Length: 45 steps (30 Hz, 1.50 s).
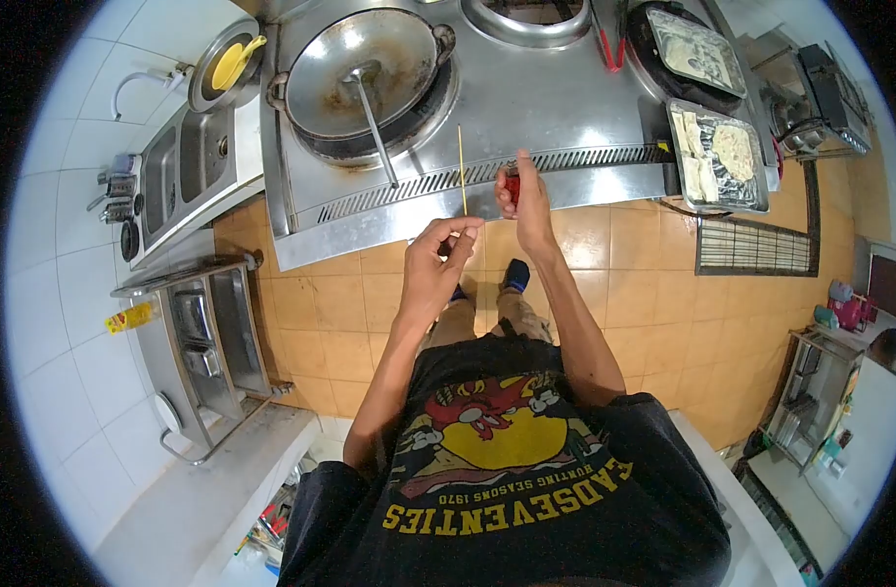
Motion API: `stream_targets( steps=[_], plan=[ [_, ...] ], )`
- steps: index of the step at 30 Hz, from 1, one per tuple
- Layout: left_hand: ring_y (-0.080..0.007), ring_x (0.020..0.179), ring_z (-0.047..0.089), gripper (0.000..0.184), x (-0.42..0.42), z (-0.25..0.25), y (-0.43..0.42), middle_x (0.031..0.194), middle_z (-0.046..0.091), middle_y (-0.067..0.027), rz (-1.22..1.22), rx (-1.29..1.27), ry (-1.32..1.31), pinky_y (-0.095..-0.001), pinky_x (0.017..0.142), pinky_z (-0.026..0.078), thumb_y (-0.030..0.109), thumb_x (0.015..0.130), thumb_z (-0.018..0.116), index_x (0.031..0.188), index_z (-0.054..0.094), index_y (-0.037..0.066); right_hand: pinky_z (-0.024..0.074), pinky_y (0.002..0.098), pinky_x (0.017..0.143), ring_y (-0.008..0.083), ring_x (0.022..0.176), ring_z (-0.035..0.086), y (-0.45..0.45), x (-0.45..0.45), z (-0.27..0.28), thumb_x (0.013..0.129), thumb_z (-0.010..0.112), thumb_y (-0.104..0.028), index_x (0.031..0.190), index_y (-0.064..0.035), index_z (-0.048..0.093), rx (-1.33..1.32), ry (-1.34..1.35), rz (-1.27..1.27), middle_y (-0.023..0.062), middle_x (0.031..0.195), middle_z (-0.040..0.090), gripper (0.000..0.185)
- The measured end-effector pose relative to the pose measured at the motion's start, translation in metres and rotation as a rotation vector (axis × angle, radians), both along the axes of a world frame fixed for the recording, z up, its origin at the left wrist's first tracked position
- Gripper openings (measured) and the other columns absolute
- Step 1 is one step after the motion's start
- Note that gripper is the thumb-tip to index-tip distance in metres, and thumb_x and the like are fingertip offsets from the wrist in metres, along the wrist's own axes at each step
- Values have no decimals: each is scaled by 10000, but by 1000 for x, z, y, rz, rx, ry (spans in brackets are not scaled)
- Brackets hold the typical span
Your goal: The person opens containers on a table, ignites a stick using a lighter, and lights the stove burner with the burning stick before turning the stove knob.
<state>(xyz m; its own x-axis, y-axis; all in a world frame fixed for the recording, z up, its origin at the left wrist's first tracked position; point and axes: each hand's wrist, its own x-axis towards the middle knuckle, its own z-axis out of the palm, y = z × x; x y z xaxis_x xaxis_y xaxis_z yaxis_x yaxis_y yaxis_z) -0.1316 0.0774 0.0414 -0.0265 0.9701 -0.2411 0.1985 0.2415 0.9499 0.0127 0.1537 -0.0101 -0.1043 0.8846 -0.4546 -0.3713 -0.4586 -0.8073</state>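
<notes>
My left hand (438, 262) pinches the lower end of a thin yellowish stick (462, 168), which points away from me over the stove's front edge. Beside it, my right hand (532, 207) is closed around a small red object that looks like a lighter (513, 186), mostly covered by the fingers, with the thumb extended. Both hands are just at the front of the steel stove (526, 108). Farther back on the left burner sits a large wok (331, 59), with a long-handled metal ladle (374, 127) resting in it.
Red-handled tongs (607, 49) lie at the back. Trays of pale food (697, 54) and pale strips (700, 171) stand on the right. A sink (203, 147), with a pan (205, 83) holding something yellow behind it, is on the left. A metal rack (761, 247) sits low at right.
</notes>
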Motion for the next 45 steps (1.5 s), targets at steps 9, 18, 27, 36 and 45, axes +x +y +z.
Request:
stream_targets(
  steps=[9,18,27,36,45],
  plan=[
    [-75,682,487,165,-2,4,-3,814,557,-14,18,-4,18,-235,626,426,132,918,599,1034,676,44,309,238,490,87,534,376,1,3,-12,967,287,-555,935,-91,505,-17,119,14,-16,635,430,514],
    [-72,676,476,174,-5,-1,-3,803,545,-10,60,69,6,-230,634,422,130,918,600,1051,673,46,494,335,740,193,875,592,-1,17,-5,936,305,-618,1327,-93,391,2,462,139,68,905,584,660],
    [-65,668,479,165,-20,18,-9,822,554,-9,158,203,27,-213,631,414,95,910,605,1053,676,54,469,369,861,264,930,576,-2,41,-76,921,547,-141,1303,-6,482,346,-533,309,152,1004,578,411],
    [-66,723,508,152,-67,24,-45,866,576,-6,352,186,65,-207,642,414,101,913,607,1037,680,54,455,420,878,344,992,537,-12,-25,-80,799,665,-109,1155,-32,591,647,-1063,528,158,1019,525,372],
    [-81,741,541,182,-89,12,-68,898,594,-9,373,159,88,-206,666,437,154,931,600,1064,661,46,434,422,867,310,973,523,-14,-63,-106,805,633,-105,1072,-71,615,874,-1169,525,120,968,542,270]
  ],
)
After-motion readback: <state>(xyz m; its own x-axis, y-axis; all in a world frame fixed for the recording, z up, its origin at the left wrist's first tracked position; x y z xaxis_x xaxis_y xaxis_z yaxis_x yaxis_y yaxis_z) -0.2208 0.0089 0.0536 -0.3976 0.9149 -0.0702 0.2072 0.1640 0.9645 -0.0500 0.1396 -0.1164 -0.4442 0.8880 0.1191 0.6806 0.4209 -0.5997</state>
